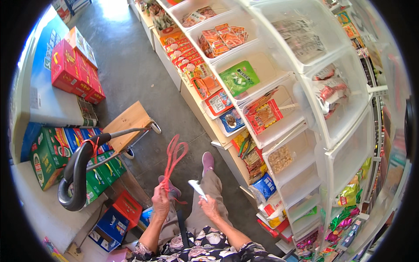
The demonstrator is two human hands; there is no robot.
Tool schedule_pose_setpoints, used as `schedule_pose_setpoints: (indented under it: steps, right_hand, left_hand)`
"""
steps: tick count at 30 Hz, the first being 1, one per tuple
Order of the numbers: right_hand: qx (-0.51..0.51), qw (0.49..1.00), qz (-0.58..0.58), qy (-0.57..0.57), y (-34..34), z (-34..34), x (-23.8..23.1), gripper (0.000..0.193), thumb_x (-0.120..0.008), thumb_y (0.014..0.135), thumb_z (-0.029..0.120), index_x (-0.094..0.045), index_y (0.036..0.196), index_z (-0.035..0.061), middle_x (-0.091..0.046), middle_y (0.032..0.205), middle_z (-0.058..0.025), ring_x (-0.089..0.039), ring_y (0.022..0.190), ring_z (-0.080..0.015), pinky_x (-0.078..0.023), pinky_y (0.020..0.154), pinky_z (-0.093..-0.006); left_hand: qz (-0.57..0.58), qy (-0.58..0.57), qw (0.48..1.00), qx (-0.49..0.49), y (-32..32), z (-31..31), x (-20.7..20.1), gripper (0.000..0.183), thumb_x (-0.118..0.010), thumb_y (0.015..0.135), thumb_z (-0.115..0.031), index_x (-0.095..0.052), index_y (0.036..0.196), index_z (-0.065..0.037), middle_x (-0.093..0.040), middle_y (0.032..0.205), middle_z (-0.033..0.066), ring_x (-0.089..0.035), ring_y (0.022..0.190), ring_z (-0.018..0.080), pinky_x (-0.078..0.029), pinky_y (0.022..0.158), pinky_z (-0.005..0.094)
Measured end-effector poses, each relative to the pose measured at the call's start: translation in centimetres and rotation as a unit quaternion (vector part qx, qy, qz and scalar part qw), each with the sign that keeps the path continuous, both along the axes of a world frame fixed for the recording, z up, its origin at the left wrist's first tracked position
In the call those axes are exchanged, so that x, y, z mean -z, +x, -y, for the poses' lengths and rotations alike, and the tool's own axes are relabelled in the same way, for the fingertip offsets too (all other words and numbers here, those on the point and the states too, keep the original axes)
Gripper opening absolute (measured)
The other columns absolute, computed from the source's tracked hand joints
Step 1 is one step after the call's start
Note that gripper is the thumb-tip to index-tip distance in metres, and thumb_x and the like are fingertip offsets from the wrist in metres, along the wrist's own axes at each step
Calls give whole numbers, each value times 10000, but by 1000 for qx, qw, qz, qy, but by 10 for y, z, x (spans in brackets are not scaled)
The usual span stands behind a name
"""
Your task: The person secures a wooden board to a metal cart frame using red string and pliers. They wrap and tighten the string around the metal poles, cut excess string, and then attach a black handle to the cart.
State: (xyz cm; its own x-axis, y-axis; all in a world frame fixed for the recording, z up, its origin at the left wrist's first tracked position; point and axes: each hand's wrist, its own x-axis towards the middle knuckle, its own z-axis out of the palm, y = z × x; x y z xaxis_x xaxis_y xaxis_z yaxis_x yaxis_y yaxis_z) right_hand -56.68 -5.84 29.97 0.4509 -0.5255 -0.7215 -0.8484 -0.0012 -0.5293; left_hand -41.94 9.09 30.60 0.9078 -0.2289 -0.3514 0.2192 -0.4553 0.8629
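Fingers of left hand (pixel 160 201) clamped on red string (pixel 173 158), loops rising straight up & away; right hand (pixel 209 206) just beside, pinching white scrap (pixel 197 188).

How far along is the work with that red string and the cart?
Done: the wooden cart stands bare. In hand: the left hand holds up looped red string; the right hand holds a small white piece. Left: green boxes and red boxes sit stacked beside the cart.
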Motion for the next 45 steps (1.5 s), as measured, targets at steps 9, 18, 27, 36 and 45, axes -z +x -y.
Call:
schedule_pose_setpoints:
  steps: [9,18,27,36,45]
  right_hand:
    - [-239,956,-60,-156,-16,26,-52,192,-531,850,180,-584,875,-3,-627,688,-157,-623,621,-283,-479,577,-392]
    - [268,900,261,223,68,135,-122,124,-552,836,63,-592,934,-2,-598,650,-55,-448,448,-55,-340,386,-206]
    - [155,894,189,-375,88,289,-129,648,-602,830,192,-285,1294,-131,-464,1163,-296,-476,1022,-335,-370,872,-388]
    - [-164,967,186,-57,44,82,-82,197,-493,881,149,-630,922,14,-637,682,-98,-633,642,-177,-508,597,-317]
    - [-7,776,145,614,71,7,-63,438,-463,947,350,-407,1322,133,-508,1249,-44,-494,1139,-198,-418,884,-384]
  left_hand:
    - [151,177,923,307,14,-10,-54,240,-530,829,-53,-510,1059,-118,-621,784,132,-619,669,339,-479,544,435]
    - [81,219,943,238,-28,-85,-70,181,-445,917,-153,-533,1069,-106,-612,781,165,-603,706,389,-471,589,470]
    - [111,203,955,184,-35,-80,-79,189,-418,941,-176,-550,1045,-90,-610,751,176,-601,690,395,-469,576,465]
    - [127,163,969,133,-31,-50,-97,186,-514,877,-121,-563,1056,-125,-654,779,118,-638,700,336,-511,577,420]
    - [243,105,950,166,-21,-7,-124,261,-574,790,-126,-540,1047,-98,-611,728,119,-623,602,312,-488,472,400]
